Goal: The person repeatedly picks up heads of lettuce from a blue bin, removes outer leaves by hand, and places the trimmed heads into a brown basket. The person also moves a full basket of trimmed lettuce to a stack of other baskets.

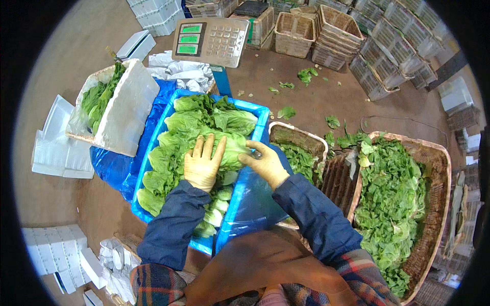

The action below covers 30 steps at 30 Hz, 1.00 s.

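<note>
A blue-lined crate (264,114) in front of me holds rows of romaine lettuce heads (160,183). My left hand (203,164), in a pale yellow glove, lies palm down on one lettuce head (231,151) with its fingers apart. At the stem end of that same head, the thumb and forefinger of my gloved right hand (266,162) pinch it from both sides. Something small and shiny shows between those fingers, too unclear to name. Leaves partly hide under my left hand and forearm.
A digital weighing scale display (210,42) stands beyond the crate. To the left is a foam box (126,111) with greens. On the right, a large basket (440,183) and a smaller basket (323,139) hold loose leaves. Plastic crates (294,34) line the back.
</note>
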{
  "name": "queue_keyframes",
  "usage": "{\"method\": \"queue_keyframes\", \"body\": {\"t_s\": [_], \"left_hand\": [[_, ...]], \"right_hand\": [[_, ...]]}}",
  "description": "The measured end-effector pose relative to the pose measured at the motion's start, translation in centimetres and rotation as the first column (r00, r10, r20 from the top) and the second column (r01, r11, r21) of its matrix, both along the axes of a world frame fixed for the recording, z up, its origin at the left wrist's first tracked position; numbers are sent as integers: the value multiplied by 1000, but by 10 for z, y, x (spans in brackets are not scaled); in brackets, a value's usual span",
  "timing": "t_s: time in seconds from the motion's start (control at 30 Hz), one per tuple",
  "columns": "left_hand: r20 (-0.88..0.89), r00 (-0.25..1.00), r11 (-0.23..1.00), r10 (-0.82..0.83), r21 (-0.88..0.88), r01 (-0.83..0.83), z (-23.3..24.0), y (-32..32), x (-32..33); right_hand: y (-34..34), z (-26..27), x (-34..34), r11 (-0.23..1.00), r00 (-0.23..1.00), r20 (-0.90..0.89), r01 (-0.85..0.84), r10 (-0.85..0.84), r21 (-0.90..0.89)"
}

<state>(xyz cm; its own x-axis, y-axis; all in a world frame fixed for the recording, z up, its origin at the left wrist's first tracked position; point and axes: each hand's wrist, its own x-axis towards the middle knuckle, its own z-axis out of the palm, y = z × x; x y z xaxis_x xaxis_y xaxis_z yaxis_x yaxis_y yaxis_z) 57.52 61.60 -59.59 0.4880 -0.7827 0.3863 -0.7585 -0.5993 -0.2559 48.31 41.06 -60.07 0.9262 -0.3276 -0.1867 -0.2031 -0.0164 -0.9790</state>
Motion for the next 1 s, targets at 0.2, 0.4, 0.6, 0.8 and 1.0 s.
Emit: {"method": "queue_keyframes", "body": {"t_s": [0.2, 0.4, 0.6, 0.8, 1.0], "left_hand": [[-168, 986, 995, -4, 101, 21, -120, -20, 67], [-383, 922, 965, 66, 258, 37, -151, -6, 80], [-370, 813, 792, 450, 585, -173, -24, 4, 44], [-487, 553, 736, -676, -492, 465, 38, -208, -113], [-665, -721, 479, -194, -706, 522, 39, -401, -483]], "right_hand": [[-15, -70, 67, 692, 973, -188, -225, 130, -685], [-15, -74, 64, 684, 947, -278, -311, 162, -660], [-32, -11, -121, 779, 952, 52, 279, -303, -562], [-92, 72, -419, -111, 156, 313, 716, -937, -689], [-86, 86, -550, -501, -500, -33, 865, -866, 43]]}}
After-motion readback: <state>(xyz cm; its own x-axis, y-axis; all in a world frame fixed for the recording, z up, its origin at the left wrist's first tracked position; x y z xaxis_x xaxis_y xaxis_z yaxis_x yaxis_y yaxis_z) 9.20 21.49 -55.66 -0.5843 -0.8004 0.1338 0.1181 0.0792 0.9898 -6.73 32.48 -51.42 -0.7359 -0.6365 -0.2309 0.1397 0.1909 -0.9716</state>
